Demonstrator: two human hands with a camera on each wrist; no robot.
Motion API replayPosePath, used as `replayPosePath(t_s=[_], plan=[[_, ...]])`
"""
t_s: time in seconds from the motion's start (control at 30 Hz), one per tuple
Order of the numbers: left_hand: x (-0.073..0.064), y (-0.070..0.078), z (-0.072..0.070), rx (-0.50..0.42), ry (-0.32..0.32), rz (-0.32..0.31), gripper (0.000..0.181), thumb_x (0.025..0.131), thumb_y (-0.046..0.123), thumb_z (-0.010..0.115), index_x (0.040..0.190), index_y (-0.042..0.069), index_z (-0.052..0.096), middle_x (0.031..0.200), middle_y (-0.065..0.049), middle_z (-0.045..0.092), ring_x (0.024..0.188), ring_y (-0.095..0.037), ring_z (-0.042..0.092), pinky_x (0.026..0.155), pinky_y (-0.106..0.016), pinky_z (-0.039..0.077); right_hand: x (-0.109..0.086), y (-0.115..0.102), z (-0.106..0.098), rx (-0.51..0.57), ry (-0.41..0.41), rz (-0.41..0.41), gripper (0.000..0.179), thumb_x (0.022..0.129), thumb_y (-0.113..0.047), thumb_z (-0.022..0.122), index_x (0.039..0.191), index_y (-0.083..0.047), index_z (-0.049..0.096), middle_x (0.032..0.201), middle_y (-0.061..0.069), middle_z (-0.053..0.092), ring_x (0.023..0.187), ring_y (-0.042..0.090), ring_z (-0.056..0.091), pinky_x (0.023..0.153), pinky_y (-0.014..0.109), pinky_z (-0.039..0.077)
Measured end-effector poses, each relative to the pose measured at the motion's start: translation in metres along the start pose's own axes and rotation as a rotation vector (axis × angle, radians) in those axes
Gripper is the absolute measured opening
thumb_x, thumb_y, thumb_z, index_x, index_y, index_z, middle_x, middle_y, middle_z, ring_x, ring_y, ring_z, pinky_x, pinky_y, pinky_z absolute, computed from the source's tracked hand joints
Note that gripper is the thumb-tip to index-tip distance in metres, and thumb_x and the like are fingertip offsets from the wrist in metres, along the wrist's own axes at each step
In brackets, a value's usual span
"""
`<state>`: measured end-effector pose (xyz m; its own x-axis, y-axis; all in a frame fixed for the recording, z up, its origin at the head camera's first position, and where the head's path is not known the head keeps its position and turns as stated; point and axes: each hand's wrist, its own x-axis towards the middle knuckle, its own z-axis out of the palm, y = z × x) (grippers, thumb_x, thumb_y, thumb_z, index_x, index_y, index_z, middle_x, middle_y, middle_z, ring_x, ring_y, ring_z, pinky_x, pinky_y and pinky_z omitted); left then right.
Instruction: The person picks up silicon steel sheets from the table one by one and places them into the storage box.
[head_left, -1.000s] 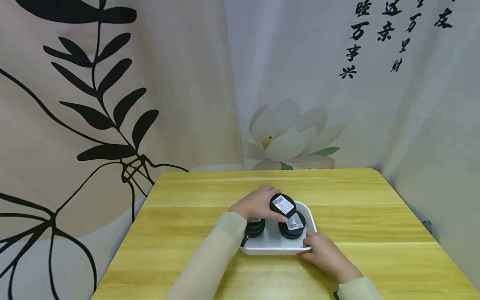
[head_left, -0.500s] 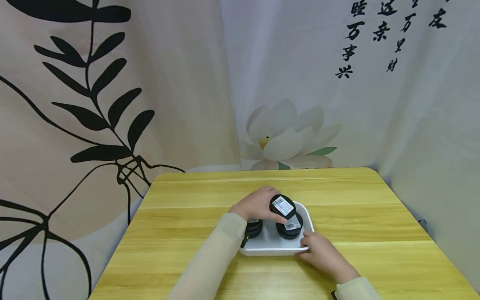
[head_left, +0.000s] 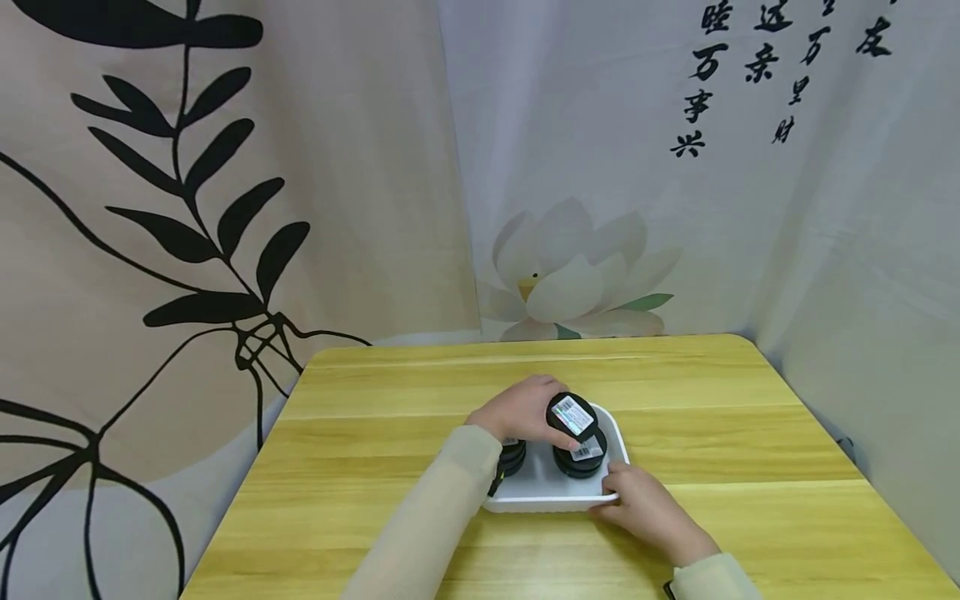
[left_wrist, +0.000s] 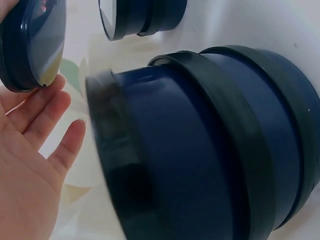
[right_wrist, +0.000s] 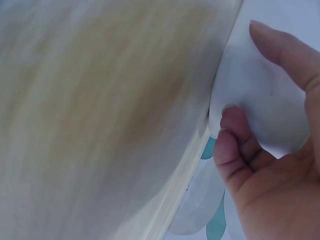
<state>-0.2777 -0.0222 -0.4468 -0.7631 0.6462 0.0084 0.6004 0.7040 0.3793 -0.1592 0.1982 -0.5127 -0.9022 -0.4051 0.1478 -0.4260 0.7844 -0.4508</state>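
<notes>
Between thumb and fingers my left hand (head_left: pixel 525 410) holds a round dark tin (head_left: pixel 572 415), its barcode label facing up. The tin overlaps a short stack of similar tins (head_left: pixel 577 470) in the right part of a white tray (head_left: pixel 543 504). Another stack (head_left: pixel 513 458) stands at the tray's left, partly hidden by my wrist. The left wrist view shows that stack's dark blue sides and black rims (left_wrist: pixel 260 150) up close, with the held tin (left_wrist: pixel 45 42) at upper left. My right hand (head_left: pixel 647 510) grips the tray's front right corner, thumb on the inside, fingers outside.
The tray sits on a yellow wood-grain table (head_left: pixel 720 425) with rounded back corners. Behind it hangs a pale curtain (head_left: pixel 360 167) printed with black leaves, a lotus and characters.
My left hand has shifted slightly right with the tin, over the right stack. The right hand keeps its grip on the tray. The head view has turned a little.
</notes>
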Motion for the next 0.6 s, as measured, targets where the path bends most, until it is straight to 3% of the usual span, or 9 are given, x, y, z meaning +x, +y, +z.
replayPosePath(t_s=[0.6], plan=[[0.004,-0.002,0.015,0.041,-0.032,0.025,0.092,0.069,0.075,0.076,0.141,0.021,0.055,0.136,0.005,0.058,0.119,-0.01,0.056,0.104,-0.029,0.048,0.0,-0.001,0.0,0.008,0.007,-0.001,0.023,0.076,-0.028,0.086,0.07,-0.022,0.065,0.076,-0.013,0.049,0.067,0.0,0.042,0.06,0.023,0.04]])
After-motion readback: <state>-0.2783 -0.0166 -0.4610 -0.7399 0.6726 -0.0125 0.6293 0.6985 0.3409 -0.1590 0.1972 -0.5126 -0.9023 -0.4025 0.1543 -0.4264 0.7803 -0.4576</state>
